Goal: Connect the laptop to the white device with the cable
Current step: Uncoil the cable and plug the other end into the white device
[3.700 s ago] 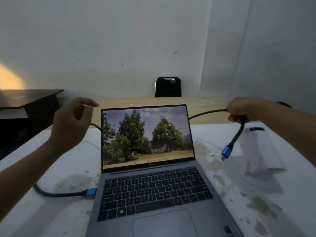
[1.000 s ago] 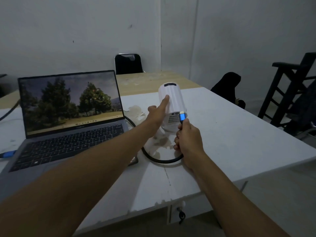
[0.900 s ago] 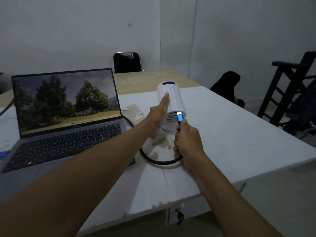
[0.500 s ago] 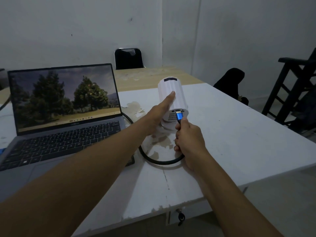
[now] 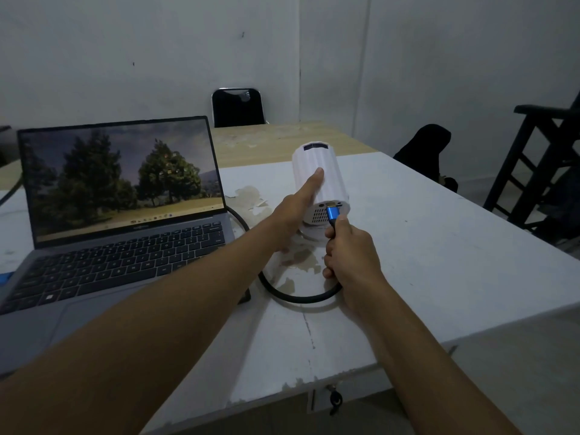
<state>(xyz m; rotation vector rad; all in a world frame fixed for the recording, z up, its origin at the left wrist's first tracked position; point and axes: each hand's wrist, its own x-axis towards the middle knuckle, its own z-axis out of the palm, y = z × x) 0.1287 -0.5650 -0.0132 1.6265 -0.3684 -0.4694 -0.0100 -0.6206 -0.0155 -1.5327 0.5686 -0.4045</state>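
The white device (image 5: pixel 320 180) is lying on its side on the white table (image 5: pixel 439 262), just right of the open laptop (image 5: pixel 119 215), and is being steadied by the left hand (image 5: pixel 295 211), whose fingers are being laid flat and extended along its ribbed side. The blue plug (image 5: pixel 333 213) of the black cable (image 5: pixel 298 295) is being pinched by the right hand (image 5: pixel 351 255), curled closed around it, and is being held against the port on the device's near end face. The cable is being looped on the table in front of the device, between both forearms.
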